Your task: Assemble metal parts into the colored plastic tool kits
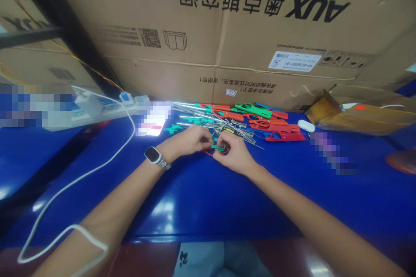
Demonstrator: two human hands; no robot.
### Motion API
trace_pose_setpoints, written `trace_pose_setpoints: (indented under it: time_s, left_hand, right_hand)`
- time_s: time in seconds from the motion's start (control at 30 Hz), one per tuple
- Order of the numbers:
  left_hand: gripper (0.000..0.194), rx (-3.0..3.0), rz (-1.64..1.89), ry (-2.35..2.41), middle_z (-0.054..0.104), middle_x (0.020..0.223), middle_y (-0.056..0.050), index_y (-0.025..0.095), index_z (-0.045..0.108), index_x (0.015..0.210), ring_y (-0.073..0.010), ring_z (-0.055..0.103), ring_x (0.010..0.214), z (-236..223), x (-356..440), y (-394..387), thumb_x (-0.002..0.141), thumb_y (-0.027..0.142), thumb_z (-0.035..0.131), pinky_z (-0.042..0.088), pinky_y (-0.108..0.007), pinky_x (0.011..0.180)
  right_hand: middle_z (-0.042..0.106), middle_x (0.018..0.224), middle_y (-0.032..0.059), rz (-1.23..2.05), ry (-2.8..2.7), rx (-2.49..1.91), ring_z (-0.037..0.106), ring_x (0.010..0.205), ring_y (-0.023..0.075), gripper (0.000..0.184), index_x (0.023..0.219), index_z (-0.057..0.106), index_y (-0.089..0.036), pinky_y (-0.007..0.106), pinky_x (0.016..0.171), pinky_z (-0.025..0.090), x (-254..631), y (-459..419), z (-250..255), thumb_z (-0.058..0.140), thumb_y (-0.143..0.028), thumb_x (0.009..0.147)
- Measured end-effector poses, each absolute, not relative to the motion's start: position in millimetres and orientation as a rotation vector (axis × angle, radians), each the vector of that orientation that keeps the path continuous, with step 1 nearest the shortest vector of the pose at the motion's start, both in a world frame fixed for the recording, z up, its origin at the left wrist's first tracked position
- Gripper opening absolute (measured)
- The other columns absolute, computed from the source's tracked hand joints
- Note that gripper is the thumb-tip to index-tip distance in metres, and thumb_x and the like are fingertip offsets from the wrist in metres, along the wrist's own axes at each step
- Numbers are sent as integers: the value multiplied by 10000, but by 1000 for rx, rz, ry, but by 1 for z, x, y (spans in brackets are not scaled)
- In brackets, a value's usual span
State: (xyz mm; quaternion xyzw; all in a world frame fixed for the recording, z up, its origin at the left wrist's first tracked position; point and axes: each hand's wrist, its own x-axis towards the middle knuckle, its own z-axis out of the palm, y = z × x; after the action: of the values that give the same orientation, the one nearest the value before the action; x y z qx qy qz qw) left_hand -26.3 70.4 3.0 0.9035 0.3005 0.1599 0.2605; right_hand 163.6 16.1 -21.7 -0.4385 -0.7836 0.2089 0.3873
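In the head view both of my hands meet over the blue table. My right hand (235,151) is closed, its thumb and fingers pinching a small green plastic part (217,148). Close against that part, my left hand (196,139) is also closed in a pinch; what lies between its fingertips is too small to make out. Just behind the hands lie thin metal tubes (186,108) and several green plastic pieces (172,129). Gun-shaped plastic casings, like those of long lighters, lie to the right: red ones (286,136) and a green one (256,110).
A large cardboard box (243,65) stands along the back of the table (182,207). At left are a lit phone (155,121), a power strip (120,106) and a white cable (97,169) draping over my left forearm. A white oval case (306,126) lies at right near a small open carton (367,117).
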Motion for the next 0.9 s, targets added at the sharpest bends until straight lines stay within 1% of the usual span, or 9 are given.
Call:
trace_pose_setpoints:
  time_s: [0.13,0.27,0.37,0.43,0.47,0.53,0.67,0.9]
  left_hand:
    - [134,2509,380,827,649,688,-11,139,706,733,-108,527,591,6,-24,70,794,76,604,375,-229,592]
    - [133,2545,403,789,671,773,-36,135,719,814,-125,561,644,6,-24,68,853,128,592,397,-238,623]
    - [140,2527,428,780,680,793,-43,134,721,851,-134,583,681,4,-26,67,879,149,585,411,-242,646]
    - [144,2511,436,783,681,799,-46,134,723,863,-137,589,692,2,-26,68,888,156,583,417,-246,653]
    - [143,2507,437,782,681,803,-48,132,724,869,-138,591,694,1,-27,68,889,157,584,419,-248,655]
    - [138,2510,441,779,681,809,-50,129,725,874,-140,593,694,-1,-27,69,886,159,591,423,-254,657]
    - [137,2516,448,773,678,802,-47,131,720,852,-140,593,695,-2,-27,69,885,167,592,429,-256,661]
    - [147,2512,465,792,647,770,-38,123,707,831,-134,574,675,0,-25,66,899,171,585,419,-248,647]
  right_hand:
    - [490,692,-28,544,-2007,-1103,473,637,140,154,704,451,-226,265,604,380,164,16,-22,575,-137,681]
    - [535,738,-20,532,-2045,-1111,508,679,148,136,723,482,-219,291,675,388,164,15,-20,586,-135,698]
    - [591,801,-4,421,-2167,-1161,545,793,179,86,768,550,-212,350,786,356,166,12,-15,616,-160,747]
    - [619,843,16,301,-2239,-1207,544,881,212,43,802,595,-215,380,823,321,168,10,-10,634,-202,791]
    - [627,856,26,250,-2266,-1225,539,903,222,27,814,610,-216,385,826,310,168,9,-8,637,-221,811]
    - [637,856,34,186,-2309,-1243,536,888,221,28,824,622,-213,383,820,302,170,7,-5,632,-236,836]
    - [632,813,31,113,-2327,-1294,536,831,204,80,767,589,-195,366,803,305,167,4,-5,622,-227,833]
    - [578,796,25,166,-2287,-1436,534,808,192,125,714,561,-183,334,763,337,160,2,-2,643,-213,803]
